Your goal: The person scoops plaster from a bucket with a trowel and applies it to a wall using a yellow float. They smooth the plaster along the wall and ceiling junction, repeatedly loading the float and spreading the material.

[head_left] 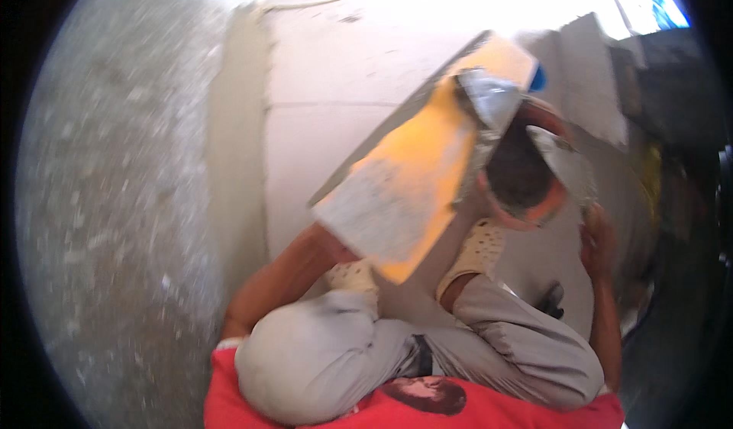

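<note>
My left hand (333, 243) grips the near end of a long yellow board (435, 143), its fingers mostly hidden beneath it. The board is smeared with grey mortar and held tilted, slanting away to the upper right. A silvery, blade-like piece (490, 99) lies against its far part; blur hides what it is. Just right of the board stands an orange bucket (563, 200) with dark grey mortar inside. My right hand (600, 240) is closed around the handle of a trowel (571, 168), whose grey blade is at the bucket's right rim.
On the left runs a rough grey surface (130, 200) with a smoother plaster strip (238, 146) along its edge. Pale tiles (328, 70) lie ahead. A dark object (551, 299) is by my right leg, and a grey slab (592, 78) stands beyond the bucket.
</note>
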The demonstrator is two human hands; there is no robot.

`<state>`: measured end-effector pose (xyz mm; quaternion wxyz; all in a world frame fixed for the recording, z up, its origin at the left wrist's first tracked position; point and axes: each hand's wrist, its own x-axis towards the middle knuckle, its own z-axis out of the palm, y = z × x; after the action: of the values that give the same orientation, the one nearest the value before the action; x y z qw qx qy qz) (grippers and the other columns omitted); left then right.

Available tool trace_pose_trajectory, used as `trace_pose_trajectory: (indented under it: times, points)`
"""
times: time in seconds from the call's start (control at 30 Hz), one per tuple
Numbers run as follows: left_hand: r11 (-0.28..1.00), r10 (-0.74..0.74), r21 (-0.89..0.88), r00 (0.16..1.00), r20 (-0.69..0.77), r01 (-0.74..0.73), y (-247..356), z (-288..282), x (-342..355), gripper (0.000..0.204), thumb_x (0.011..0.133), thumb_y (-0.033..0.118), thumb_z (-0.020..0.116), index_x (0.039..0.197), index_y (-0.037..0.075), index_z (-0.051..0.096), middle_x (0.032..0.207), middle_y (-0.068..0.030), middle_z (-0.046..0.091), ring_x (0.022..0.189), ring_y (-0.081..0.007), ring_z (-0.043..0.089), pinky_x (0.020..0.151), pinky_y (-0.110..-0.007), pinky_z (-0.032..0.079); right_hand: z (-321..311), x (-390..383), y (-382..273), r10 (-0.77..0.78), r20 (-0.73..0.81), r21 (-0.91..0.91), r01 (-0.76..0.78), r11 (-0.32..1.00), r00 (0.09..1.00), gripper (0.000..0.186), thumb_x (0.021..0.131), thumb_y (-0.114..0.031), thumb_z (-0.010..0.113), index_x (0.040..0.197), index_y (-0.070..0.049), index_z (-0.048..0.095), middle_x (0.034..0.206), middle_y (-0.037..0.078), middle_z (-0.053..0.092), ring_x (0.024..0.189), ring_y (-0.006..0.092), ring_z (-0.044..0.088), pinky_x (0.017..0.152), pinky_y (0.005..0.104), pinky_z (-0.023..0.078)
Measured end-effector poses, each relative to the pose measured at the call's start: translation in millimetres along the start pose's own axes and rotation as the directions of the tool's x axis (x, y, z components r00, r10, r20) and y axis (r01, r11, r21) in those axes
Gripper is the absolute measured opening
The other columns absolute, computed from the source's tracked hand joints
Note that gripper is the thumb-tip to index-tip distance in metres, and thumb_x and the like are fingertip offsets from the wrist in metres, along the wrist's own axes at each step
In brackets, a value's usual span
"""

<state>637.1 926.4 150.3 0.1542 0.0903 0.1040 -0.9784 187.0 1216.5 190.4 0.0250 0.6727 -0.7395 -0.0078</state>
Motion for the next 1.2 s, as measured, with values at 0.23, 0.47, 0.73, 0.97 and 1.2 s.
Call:
trace_pose_trajectory:
  times: [0.23,0.47,0.73,0.97,1.2]
  points:
    - [0.989,0.148,-0.007,0.986,0.078,-0.148,0,-8,-25,0.059,0.106,0.042,0.050,0.148,0.001,0.042,0.115,-0.0108,0.058,0.092,-0.0211,0.062,0.071,-0.036,0.052,-38,46,1,0.200,0.447,0.115,-0.277,0.954,0.872,0.048,0.094,-0.011,0.068,0.140,-0.004,0.056,0.129,0.022,0.064,0.116,0.0419,0.064,0.095,0.0466,0.050]
    - [0.966,0.257,-0.028,0.964,0.073,-0.256,-4,-5,-57,0.058,0.105,0.042,0.050,0.147,0.002,0.044,0.117,-0.0113,0.060,0.094,-0.0212,0.063,0.072,-0.036,0.054,-88,152,-54,-0.173,0.267,-0.082,0.201,0.976,0.948,0.044,0.094,-0.016,0.068,0.135,-0.002,0.060,0.132,0.024,0.062,0.123,0.0420,0.061,0.102,0.0476,0.049]
    - [0.920,0.392,-0.016,0.919,0.039,-0.391,-2,-8,-19,0.056,0.105,0.042,0.051,0.146,0.004,0.046,0.121,-0.0119,0.061,0.096,-0.0213,0.065,0.074,-0.037,0.055,6,311,-190,-0.598,0.553,0.829,-0.455,0.324,0.580,0.041,0.108,-0.029,0.052,0.138,-0.003,0.058,0.126,0.012,0.067,0.114,0.0268,0.065,0.099,0.0380,0.052]
    - [0.746,0.655,0.108,0.753,0.063,-0.657,-79,48,-43,0.055,0.105,0.042,0.051,0.146,0.005,0.048,0.124,-0.0125,0.063,0.098,-0.0214,0.067,0.076,-0.037,0.057,1,329,-273,-0.913,-0.106,0.912,0.404,0.069,0.395,0.040,0.103,-0.032,0.060,0.133,-0.006,0.061,0.120,0.013,0.065,0.110,0.0270,0.065,0.095,0.0369,0.053]
    - [0.722,0.686,0.075,0.726,0.045,-0.687,-93,126,-58,0.054,0.105,0.042,0.051,0.145,0.006,0.050,0.127,-0.0130,0.065,0.099,-0.0215,0.068,0.077,-0.038,0.058,-58,340,-278,-0.930,0.035,0.999,0.003,0.039,0.365,0.036,0.102,-0.028,0.062,0.133,-0.010,0.062,0.128,0.015,0.063,0.120,0.0315,0.062,0.101,0.0391,0.051]
